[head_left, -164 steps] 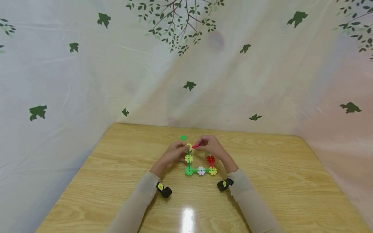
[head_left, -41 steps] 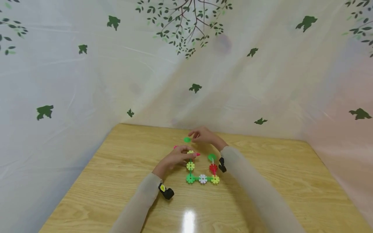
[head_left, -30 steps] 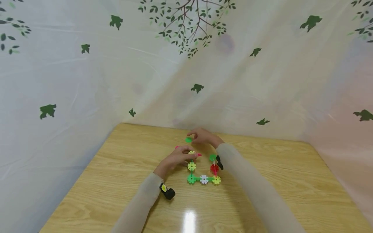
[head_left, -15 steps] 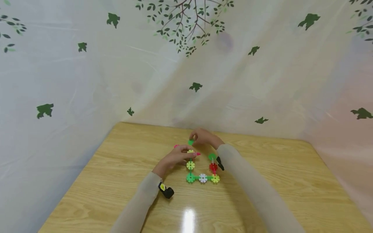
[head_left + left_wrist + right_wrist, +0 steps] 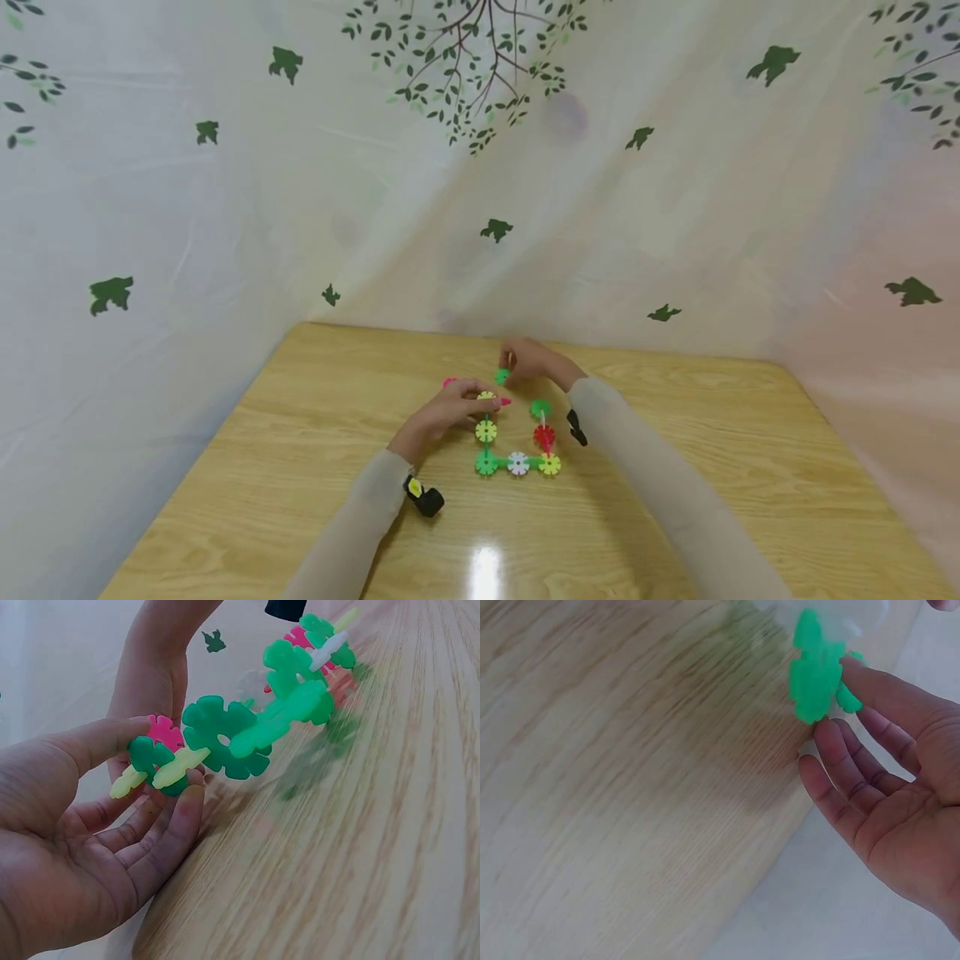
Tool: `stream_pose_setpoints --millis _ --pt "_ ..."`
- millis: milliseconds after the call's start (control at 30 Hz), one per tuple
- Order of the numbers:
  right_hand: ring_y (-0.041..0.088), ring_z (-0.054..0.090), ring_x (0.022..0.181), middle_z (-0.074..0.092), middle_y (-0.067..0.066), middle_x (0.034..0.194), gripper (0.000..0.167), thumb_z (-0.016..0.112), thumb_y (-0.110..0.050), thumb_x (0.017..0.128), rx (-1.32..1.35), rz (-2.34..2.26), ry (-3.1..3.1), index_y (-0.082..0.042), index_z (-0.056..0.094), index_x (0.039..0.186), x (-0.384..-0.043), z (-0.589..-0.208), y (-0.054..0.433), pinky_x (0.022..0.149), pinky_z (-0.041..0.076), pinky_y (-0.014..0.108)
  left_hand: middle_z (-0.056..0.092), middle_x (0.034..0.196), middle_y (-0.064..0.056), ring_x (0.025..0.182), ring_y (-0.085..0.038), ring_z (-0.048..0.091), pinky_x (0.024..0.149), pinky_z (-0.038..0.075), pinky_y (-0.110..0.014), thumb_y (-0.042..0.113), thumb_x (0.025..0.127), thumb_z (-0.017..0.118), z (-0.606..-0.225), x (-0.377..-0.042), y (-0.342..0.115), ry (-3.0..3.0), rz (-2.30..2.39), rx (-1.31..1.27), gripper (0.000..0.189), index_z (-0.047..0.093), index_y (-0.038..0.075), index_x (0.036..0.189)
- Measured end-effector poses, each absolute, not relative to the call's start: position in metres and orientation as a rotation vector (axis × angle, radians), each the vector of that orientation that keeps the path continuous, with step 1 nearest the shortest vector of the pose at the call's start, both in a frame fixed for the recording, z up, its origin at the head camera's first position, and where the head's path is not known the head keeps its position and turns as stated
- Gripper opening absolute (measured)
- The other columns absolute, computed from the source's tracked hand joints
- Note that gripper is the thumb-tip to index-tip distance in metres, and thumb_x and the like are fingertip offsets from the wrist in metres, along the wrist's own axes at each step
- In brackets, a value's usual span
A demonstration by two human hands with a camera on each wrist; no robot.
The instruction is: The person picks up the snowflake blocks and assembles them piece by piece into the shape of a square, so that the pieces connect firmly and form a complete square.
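Note:
A U-shaped chain of plastic snowflake discs lies on the table. Its lower left corner is a green disc (image 5: 486,463), with a white disc (image 5: 518,463) beside it and a red disc (image 5: 543,436) on the right arm. My left hand (image 5: 452,407) pinches the chain's upper left end between thumb and fingers, around yellow and green discs; a pink disc (image 5: 506,402) juts out to the right. Farther back, my right hand (image 5: 531,359) pinches a loose green snowflake disc (image 5: 815,675). A second green part shows behind its thumb in the right wrist view.
Another pink disc (image 5: 450,381) shows just behind the left hand. The right arm of the chain ends in a green disc (image 5: 541,408), close to the right wrist's camera (image 5: 577,427). A printed cloth (image 5: 390,250) hangs behind the wooden table (image 5: 300,400).
The right hand left the pink disc at the chain, reached to the loose green disc at the back, and has picked it up and brought it slightly nearer. The left hand keeps its hold.

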State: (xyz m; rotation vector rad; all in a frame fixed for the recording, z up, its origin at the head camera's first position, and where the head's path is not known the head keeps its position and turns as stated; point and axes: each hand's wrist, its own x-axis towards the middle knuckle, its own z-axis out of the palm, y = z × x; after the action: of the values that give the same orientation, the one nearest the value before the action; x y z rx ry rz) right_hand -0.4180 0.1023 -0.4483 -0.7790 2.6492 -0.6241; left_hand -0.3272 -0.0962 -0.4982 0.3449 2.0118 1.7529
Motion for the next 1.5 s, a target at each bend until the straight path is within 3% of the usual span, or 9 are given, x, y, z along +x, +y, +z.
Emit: stream_pose_setpoints --millis 167,433,667,833,933,1067,1233,1367,1500 --pt "0.021 0.058 0.090 0.064 0.014 0.101 0.024 0.082 -0.004 0.082 -0.786 -0.687 2.638 -0.001 0.064 0.099 -0.414 -0.452 0.108 0.075 0.052 0.029 0.071 0.098 -0.004 0.083 -0.012 0.065 0.075 0.058 -0.029 0.029 0.098 0.071 -0.503 -0.326 -0.097 2.014 1.749 0.322 0.029 0.066 0.007 0.117" --pt "0.014 0.053 0.078 0.063 0.006 0.085 0.011 0.077 -0.005 0.089 -0.863 -0.751 2.611 0.000 0.067 0.088 -0.408 -0.456 0.118 0.070 0.046 0.024 0.073 0.103 -0.005 0.084 -0.011 0.066 0.075 0.058 -0.028 0.029 0.097 0.071 -0.505 -0.324 -0.098 2.001 1.776 0.295 0.034 0.063 0.006 0.121" --pt "0.011 0.051 0.074 0.063 0.008 0.083 0.011 0.076 -0.004 0.089 -0.893 -0.932 2.563 0.003 0.067 0.089 -0.400 -0.455 0.128 0.069 0.045 0.024 0.074 0.116 -0.013 0.088 -0.012 0.068 0.078 0.058 -0.029 0.031 0.099 0.069 -0.503 -0.322 -0.098 1.990 1.789 0.288 0.039 0.060 0.005 0.126" --pt "0.010 0.053 0.070 0.066 0.006 0.079 0.009 0.074 -0.007 0.092 -0.857 -1.044 2.537 0.001 0.070 0.092 -0.394 -0.452 0.135 0.065 0.045 0.025 0.074 0.112 -0.010 0.088 -0.011 0.068 0.077 0.057 -0.027 0.036 0.100 0.066 -0.502 -0.322 -0.096 1.988 1.811 0.237 0.041 0.061 0.005 0.127" --pt "0.015 0.061 0.072 0.071 0.009 0.081 0.015 0.073 -0.009 0.093 -0.834 -1.122 2.528 0.002 0.072 0.103 -0.389 -0.450 0.138 0.066 0.048 0.026 0.074 0.107 -0.007 0.086 -0.011 0.067 0.076 0.056 -0.027 0.036 0.100 0.066 -0.502 -0.323 -0.095 1.996 1.829 0.200 0.039 0.063 0.006 0.125" --pt "0.032 0.071 0.081 0.074 0.015 0.086 0.029 0.072 -0.009 0.095 -0.789 -1.254 2.491 0.006 0.069 0.119 -0.382 -0.449 0.143 0.074 0.058 0.034 0.073 0.105 -0.008 0.086 -0.012 0.065 0.074 0.056 -0.026 0.032 0.100 0.066 -0.503 -0.325 -0.093 2.023 1.863 0.176 0.035 0.066 0.005 0.123" --pt "0.044 0.071 0.090 0.074 0.022 0.093 0.030 0.070 -0.008 0.096 -0.721 -1.435 2.406 0.005 0.067 0.123 -0.375 -0.453 0.147 0.082 0.062 0.046 0.072 0.109 -0.009 0.089 -0.012 0.065 0.074 0.055 -0.025 0.030 0.099 0.068 -0.503 -0.327 -0.092 2.042 1.905 0.132 0.033 0.066 0.006 0.122" --pt "0.047 0.071 0.089 0.073 0.028 0.096 0.029 0.070 -0.008 0.096 -0.676 -1.545 2.362 0.006 0.068 0.121 -0.369 -0.456 0.148 0.078 0.063 0.043 0.072 0.114 -0.012 0.090 -0.013 0.067 0.074 0.056 -0.025 0.031 0.098 0.069 -0.501 -0.328 -0.092 2.045 1.927 0.106 0.035 0.064 0.007 0.123" --pt "0.040 0.073 0.082 0.071 0.033 0.098 0.030 0.069 -0.007 0.097 -0.623 -1.614 2.330 0.007 0.067 0.123 -0.363 -0.458 0.148 0.074 0.063 0.041 0.072 0.117 -0.013 0.094 -0.015 0.069 0.073 0.055 -0.026 0.033 0.098 0.070 -0.500 -0.328 -0.092 2.051 1.943 0.108 0.038 0.063 0.007 0.125"
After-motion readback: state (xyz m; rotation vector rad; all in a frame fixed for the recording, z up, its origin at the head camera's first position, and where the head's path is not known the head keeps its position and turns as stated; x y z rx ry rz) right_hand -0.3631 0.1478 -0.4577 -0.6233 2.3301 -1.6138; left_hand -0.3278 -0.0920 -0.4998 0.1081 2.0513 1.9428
